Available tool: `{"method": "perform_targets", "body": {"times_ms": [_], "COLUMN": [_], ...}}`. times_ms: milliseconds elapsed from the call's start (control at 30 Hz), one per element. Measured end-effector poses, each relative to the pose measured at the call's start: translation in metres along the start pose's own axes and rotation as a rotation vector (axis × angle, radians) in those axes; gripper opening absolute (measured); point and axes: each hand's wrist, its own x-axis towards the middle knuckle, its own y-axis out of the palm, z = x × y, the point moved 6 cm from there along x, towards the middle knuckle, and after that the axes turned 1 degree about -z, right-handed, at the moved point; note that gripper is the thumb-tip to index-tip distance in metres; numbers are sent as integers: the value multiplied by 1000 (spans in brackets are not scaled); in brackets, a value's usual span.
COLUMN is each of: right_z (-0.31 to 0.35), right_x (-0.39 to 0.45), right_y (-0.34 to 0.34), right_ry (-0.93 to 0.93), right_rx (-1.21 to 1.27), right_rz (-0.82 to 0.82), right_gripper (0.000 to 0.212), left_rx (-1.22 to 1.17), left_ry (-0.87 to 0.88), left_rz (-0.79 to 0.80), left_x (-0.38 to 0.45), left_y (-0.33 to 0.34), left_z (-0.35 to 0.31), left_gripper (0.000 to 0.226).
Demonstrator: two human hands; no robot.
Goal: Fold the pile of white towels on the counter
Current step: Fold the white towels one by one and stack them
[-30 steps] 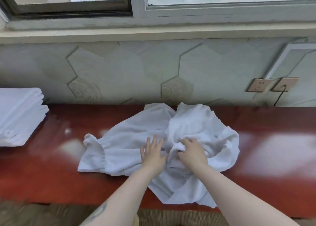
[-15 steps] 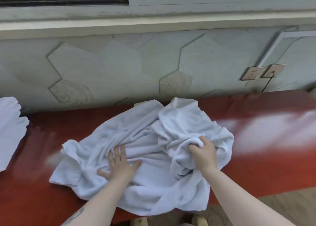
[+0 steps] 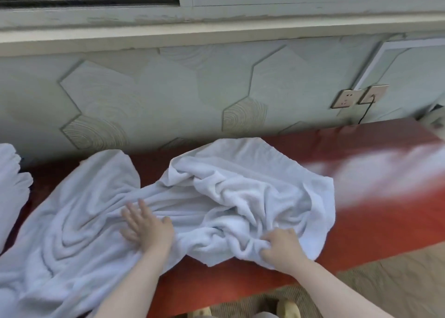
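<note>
A large crumpled white towel (image 3: 96, 221) lies spread over the red counter (image 3: 361, 221), stretched out to the left and bunched up on the right. My left hand (image 3: 147, 226) presses flat on the towel's middle with fingers spread. My right hand (image 3: 281, 248) grips a fold of the bunched part near the counter's front edge. A stack of folded white towels (image 3: 9, 187) shows partly at the far left edge.
The counter runs along a wall of hexagon tiles under a window sill. Two wall sockets (image 3: 358, 96) with a black cord sit at the right. Brown carpet (image 3: 397, 274) lies below the counter's front edge. A pale object (image 3: 435, 122) sits at the far right end.
The towel has been pulled out leftward and now lies much wider. My left hand stays flat on it; my right hand has shifted to a fold nearer the front edge.
</note>
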Motion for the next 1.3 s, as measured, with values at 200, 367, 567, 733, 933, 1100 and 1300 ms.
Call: {"method": "perform_targets", "body": {"times_ms": [200,367,567,733,933,1100,1300], "right_z": [-22,-2,-39,-146,-262,-212,-161], "right_x": [2,54,84,89,94,91,87], "right_y": [-19,-82,-12,-46,-119,-108,-30], "right_ry": [227,-97,-88,241,558,248,-104], "right_rx": [114,146,-191,-166,-138,135,-198], "right_rz": [670,-302,268,189,157,-105,211], "right_gripper": [26,17,81,88,88,66,84], "left_rx": [-77,263,317,306,309,345,371], "left_ry": [504,594,602,219,49,12,221], "left_rz": [171,539,692,561,465,355,473], "left_x": [-101,-136,-161,-146,-126,-132,-129], "left_y": [46,79,100,99,98,119,150], "left_z": [-78,-92,-102,-96,-99,-141,-181], "left_gripper": [39,83,111,109,85,85,88]}}
